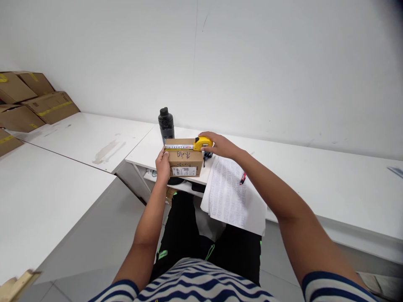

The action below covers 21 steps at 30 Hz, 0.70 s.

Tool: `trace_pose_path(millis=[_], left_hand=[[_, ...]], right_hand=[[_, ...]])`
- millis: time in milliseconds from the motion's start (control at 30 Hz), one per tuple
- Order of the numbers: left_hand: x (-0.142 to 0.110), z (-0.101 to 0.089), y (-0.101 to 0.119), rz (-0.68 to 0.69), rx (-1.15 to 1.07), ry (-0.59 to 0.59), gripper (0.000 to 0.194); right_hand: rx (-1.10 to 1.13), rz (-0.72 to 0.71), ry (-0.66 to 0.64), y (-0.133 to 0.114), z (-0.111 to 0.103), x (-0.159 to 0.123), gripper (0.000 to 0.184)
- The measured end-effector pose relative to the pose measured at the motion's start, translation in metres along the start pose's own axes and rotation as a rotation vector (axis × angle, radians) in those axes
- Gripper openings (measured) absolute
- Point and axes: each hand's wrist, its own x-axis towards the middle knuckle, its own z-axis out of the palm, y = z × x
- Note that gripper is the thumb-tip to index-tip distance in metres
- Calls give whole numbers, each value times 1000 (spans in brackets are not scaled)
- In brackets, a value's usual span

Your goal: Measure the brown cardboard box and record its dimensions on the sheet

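A small brown cardboard box (185, 161) with a white label and dark handwriting is at the table's front edge. My left hand (163, 166) grips its left side, the thumb up near the top edge. In my right hand (220, 145) is a yellow tape measure (202, 143), its case at the box's upper right. The pulled-out blade (179, 147) lies across the top of the box from the case to my left fingers, its numbers showing. My right fingertips wrap the case from the right.
A black bottle (166, 124) stands behind the box. Printed sheets (231, 195) with a red and black pen (242, 178) overhang the table edge on the right. Taped cartons (52, 107) are stacked at far left. A white wall (252, 63) rises behind the table.
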Motion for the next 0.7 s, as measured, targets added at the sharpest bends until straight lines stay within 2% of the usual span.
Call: trace_pose_path(millis=[700], left_hand=[[-2,0,3,30,92,-6,42]], right_hand=[[-5,17,-13,-3,-3,-1,56]])
